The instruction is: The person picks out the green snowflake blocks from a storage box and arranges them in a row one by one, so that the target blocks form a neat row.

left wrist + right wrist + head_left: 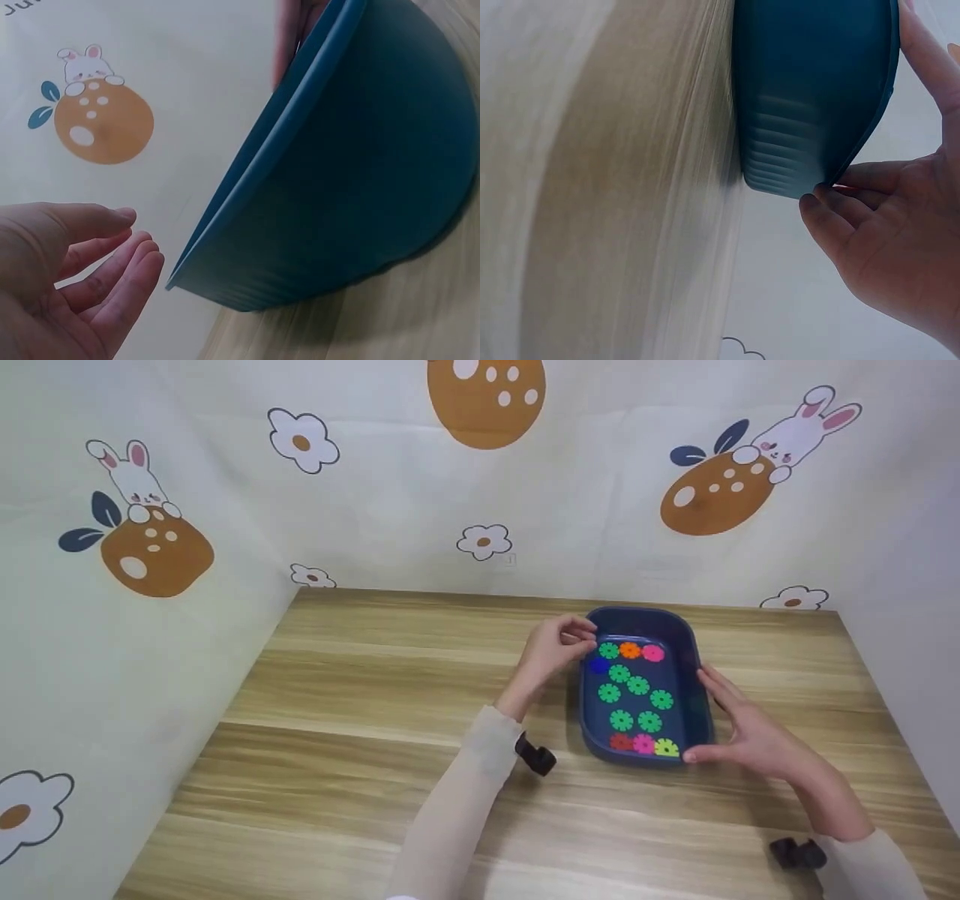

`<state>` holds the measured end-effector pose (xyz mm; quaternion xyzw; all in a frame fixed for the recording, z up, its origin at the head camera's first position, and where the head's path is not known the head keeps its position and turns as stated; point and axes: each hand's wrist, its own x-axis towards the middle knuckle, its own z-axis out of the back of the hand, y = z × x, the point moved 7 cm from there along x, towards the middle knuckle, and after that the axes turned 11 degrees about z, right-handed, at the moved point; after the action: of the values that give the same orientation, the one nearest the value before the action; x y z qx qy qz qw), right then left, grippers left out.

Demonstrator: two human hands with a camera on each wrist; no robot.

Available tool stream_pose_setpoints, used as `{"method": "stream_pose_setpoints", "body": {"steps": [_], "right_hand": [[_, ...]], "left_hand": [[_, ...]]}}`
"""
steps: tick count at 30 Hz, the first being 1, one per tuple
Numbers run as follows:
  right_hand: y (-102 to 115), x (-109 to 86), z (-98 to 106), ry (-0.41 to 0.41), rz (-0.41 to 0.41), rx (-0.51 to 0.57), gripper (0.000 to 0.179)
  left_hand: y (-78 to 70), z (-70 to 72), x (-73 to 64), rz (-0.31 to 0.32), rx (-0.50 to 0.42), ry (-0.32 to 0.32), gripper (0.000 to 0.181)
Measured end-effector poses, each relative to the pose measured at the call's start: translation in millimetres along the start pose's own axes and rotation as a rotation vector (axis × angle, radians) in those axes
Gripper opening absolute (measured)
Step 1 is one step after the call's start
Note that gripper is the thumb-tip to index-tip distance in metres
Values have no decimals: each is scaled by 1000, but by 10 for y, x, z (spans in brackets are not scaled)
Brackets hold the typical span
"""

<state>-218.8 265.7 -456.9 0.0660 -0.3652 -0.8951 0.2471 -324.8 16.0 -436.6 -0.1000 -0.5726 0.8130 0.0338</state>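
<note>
I am seeing the left hand [546,654] hovering just beside the rim of the blue tray [639,621], near its far left corner, with the fingers bending loosely apart from the thumb and nothing showing between them. The right hand [754,739] is holding the tray's right side, its thumb lying at the near right corner and its fingertips meeting the rim farther along. The tray is resting on the right part of the desk [360,682], toward the back, and I am judging it to be light, stiff plastic, smooth enough to slide on the wood and hardly fragile. I am favouring the rim for a hold, one hand to each long side, since the plain walls are offering fingertips less to hook. Inside, seven green discs [637,685] with notched edges are lying flat, with an orange disc [630,650] and a pink disc [653,653] at the far end, a dark blue piece [598,665] by the left wall, and a red disc [621,742] and a yellow disc [666,748] among those at the near end. I am taking them as thin and very light, awkward to pinch while flat and likely to skate if the tray tips. Outward, I am finding most room leftward; the printed cloth [405,487] is standing close behind the far rim, and the desk's right edge is leaving a narrower strip.
</note>
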Motion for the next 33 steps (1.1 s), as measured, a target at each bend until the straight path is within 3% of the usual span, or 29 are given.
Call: {"method": "stream_pose_setpoints", "body": {"steps": [8,18,28,33], "right_hand": [[-17,-13,-5,-11,14,-3,118],[-24,-66,-31,-19,16,-8,116],[-15,-39,-21,-18,16,-23,115],[7,-18,7,-24,26,-18,116]], "left_hand": [[-63,-251,-28,11,32,51,21],[-143,-648,-58,-63,52,139,24],[-66,-984,4,-23,109,187,26],[19,-1117,59,59,218,232,29]]}}
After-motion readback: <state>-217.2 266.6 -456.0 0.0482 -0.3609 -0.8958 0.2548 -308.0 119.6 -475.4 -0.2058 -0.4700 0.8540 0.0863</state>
